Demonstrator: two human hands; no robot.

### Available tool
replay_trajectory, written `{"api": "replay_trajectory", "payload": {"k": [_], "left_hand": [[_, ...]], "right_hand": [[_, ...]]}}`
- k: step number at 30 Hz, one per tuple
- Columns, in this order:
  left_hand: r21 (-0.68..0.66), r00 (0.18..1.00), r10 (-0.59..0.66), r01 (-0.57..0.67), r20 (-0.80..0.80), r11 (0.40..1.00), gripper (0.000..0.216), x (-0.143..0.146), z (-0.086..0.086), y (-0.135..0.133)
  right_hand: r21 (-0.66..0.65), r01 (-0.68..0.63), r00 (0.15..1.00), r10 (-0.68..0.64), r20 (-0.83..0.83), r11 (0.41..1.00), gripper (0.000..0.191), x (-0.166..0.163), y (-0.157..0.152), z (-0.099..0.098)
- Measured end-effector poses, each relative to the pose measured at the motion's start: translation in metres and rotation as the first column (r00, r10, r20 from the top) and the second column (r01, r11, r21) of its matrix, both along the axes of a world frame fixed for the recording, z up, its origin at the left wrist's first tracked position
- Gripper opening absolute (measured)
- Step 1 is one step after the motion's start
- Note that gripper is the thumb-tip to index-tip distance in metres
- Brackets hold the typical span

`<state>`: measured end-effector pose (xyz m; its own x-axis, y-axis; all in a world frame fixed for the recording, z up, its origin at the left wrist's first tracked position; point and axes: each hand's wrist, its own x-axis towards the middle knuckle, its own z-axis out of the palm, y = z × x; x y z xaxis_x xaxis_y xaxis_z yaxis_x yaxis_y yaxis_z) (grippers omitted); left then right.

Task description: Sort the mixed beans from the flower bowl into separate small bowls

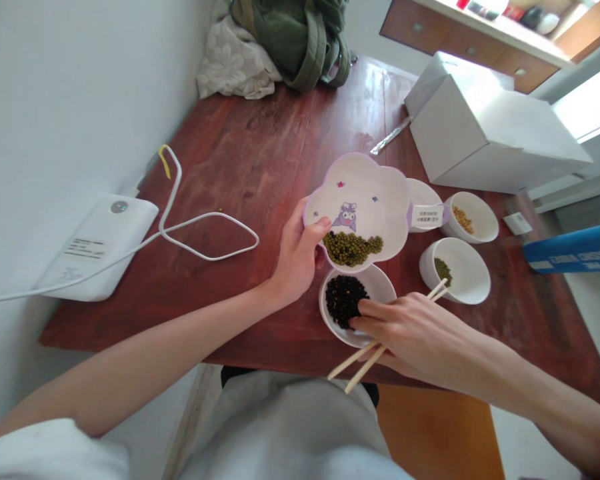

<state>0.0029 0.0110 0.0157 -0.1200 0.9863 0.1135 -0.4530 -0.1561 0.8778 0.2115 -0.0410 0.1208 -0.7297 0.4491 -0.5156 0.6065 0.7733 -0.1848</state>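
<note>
My left hand (297, 257) grips the rim of a flower-shaped white and purple dish (365, 193), tilted toward me, with green beans (353, 247) pooled at its lower edge. Just under that edge stands a white bowl (383, 283) of black beans (345, 297). My right hand (410, 330) rests over this bowl's near rim, fingers closed round a pair of wooden chopsticks (363, 363) that stick out both sides of the hand.
On the red-brown wooden table (260, 153) stand two more white bowls, one with green beans (455, 270) and one with yellow beans (470, 217). A white box (485, 127) lies at the right. A white device (97, 243) with a cable sits left. A green bag (300, 33) lies at the back.
</note>
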Motion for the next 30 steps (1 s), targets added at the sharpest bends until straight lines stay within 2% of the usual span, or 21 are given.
{"api": "replay_trajectory", "payload": {"k": [9, 14, 21, 30], "left_hand": [[-0.044, 1.000, -0.007, 0.008, 0.023, 0.999, 0.056, 0.001, -0.002, -0.001], [-0.047, 1.000, 0.014, -0.014, -0.012, 0.999, 0.053, 0.000, -0.006, -0.001], [-0.091, 1.000, 0.007, -0.004, 0.029, 0.996, 0.047, -0.001, -0.008, 0.000], [-0.082, 0.997, -0.026, 0.032, 0.074, 0.996, 0.052, -0.002, -0.003, -0.001]], "right_hand": [[0.046, -0.087, 0.996, 0.088, -0.020, 0.995, 0.012, 0.003, -0.005, -0.008], [0.020, -0.059, 0.998, 0.059, 0.000, 0.998, 0.012, 0.001, -0.005, -0.006], [-0.083, 0.028, 0.997, -0.021, 0.078, 0.996, 0.004, -0.007, 0.000, 0.006], [-0.084, 0.030, 0.998, -0.035, -0.059, 0.996, 0.022, 0.014, 0.003, 0.011]]}}
